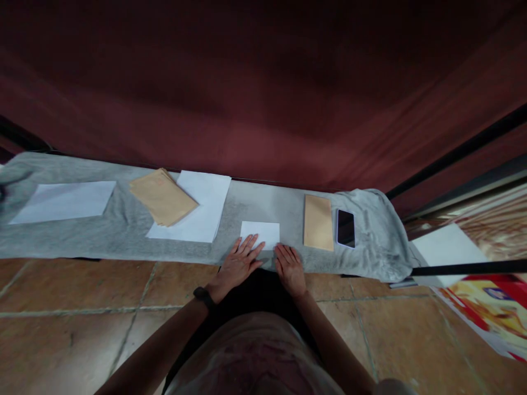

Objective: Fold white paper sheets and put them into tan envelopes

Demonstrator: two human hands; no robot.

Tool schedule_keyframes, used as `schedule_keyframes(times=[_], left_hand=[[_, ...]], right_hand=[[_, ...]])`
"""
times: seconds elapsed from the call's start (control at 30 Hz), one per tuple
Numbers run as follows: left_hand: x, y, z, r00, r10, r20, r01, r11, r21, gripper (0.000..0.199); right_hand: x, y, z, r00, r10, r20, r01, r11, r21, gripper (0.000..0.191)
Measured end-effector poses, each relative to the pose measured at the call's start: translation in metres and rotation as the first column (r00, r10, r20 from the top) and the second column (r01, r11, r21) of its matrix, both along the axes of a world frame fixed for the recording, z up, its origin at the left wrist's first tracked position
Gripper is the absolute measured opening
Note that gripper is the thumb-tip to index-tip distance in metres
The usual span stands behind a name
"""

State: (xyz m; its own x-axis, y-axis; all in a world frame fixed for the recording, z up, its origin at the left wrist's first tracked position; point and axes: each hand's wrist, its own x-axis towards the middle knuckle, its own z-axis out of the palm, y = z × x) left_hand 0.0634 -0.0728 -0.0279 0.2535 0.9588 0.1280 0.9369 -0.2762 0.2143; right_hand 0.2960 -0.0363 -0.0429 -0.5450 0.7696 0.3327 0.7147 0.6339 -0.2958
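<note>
A small white sheet of paper, perhaps folded, lies on the grey cloth in front of me. My left hand rests flat on its lower left part, fingers spread. At the sheet's lower right corner is my right hand, its fingers stretched out and lying on the cloth, the tips touching or close to the paper's edge. To the left, a stack of brown envelopes lies across larger white sheets. One brown envelope is to the right of my right hand.
Grey cloth covers the long, narrow surface. A phone lies right of the single envelope. More white paper is at the far left. A dark red wall or curtain stands behind. Black bars and a printed box are at the right.
</note>
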Motion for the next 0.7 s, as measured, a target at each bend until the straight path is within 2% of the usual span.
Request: schedule_keyframes(times=[0.13, 0.3, 0.47, 0.57, 0.7], left_hand=[[-0.003, -0.005, 0.001, 1.000, 0.012, -0.018, -0.012, 1.000, 0.000, 0.058], [-0.004, -0.004, 0.003, 0.999, 0.011, -0.035, -0.011, 1.000, -0.004, 0.059], [-0.009, -0.009, 0.002, 0.999, 0.030, -0.022, -0.030, 1.000, 0.003, 0.061], [-0.014, -0.010, -0.002, 0.995, 0.100, 0.027, -0.101, 0.995, 0.005, 0.062], [-0.016, 0.003, -0.010, 0.944, 0.261, 0.203, -0.256, 0.965, -0.049, 0.056]], right_hand=[[-0.012, 0.000, 0.004, 1.000, -0.011, -0.010, 0.011, 1.000, -0.025, 0.041], [-0.037, -0.001, 0.008, 0.994, 0.105, 0.013, -0.104, 0.994, -0.040, 0.044], [-0.034, -0.003, 0.004, 0.997, 0.059, 0.044, -0.058, 0.998, -0.008, 0.046], [-0.023, -0.002, 0.001, 0.998, 0.020, 0.051, -0.020, 1.000, 0.005, 0.047], [-0.016, 0.000, -0.002, 0.999, -0.009, 0.041, 0.008, 1.000, 0.013, 0.047]])
